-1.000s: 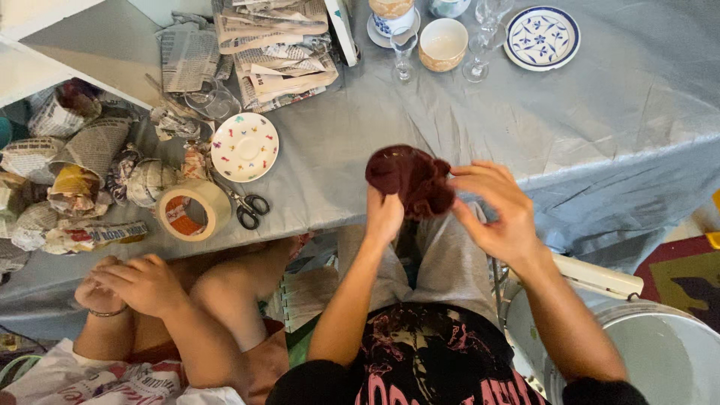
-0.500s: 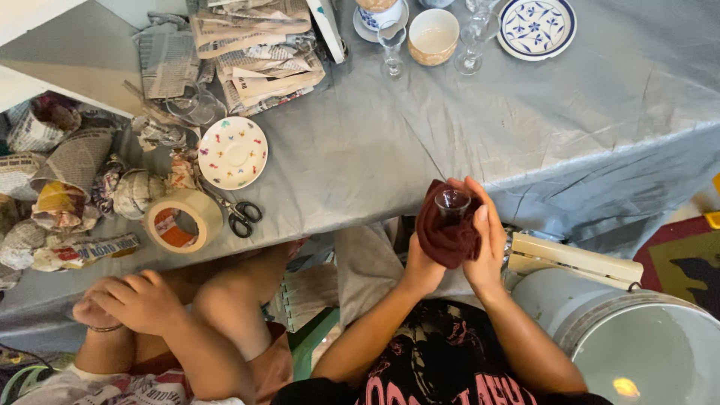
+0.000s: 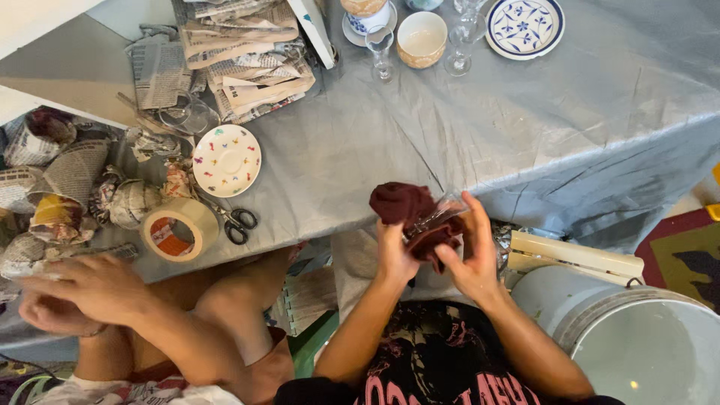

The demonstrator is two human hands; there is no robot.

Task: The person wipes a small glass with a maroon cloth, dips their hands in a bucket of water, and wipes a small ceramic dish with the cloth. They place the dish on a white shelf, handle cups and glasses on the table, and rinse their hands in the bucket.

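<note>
My left hand (image 3: 395, 251) and my right hand (image 3: 471, 255) are held close together over my lap, just in front of the table's edge. Between them is a dark red cloth (image 3: 401, 202) wrapped around a small clear glass (image 3: 444, 211). The left hand grips the cloth. The right hand cups the glass and the cloth's lower fold. Most of the glass is hidden by cloth and fingers.
A grey-covered table (image 3: 570, 112) holds newspaper sheets (image 3: 247, 60), a patterned saucer (image 3: 226, 160), scissors (image 3: 236, 222), a tape roll (image 3: 178, 229), stemmed glasses (image 3: 381, 46), a bowl (image 3: 421, 37) and a blue-patterned plate (image 3: 525, 26). Another person's hands (image 3: 82, 289) wrap at left. A white bucket (image 3: 637, 337) stands at right.
My hands dropped from the table's edge toward my lap with the cloth, then shifted slightly left. The cloth has been turned around the glass. The other person's hands moved a little.
</note>
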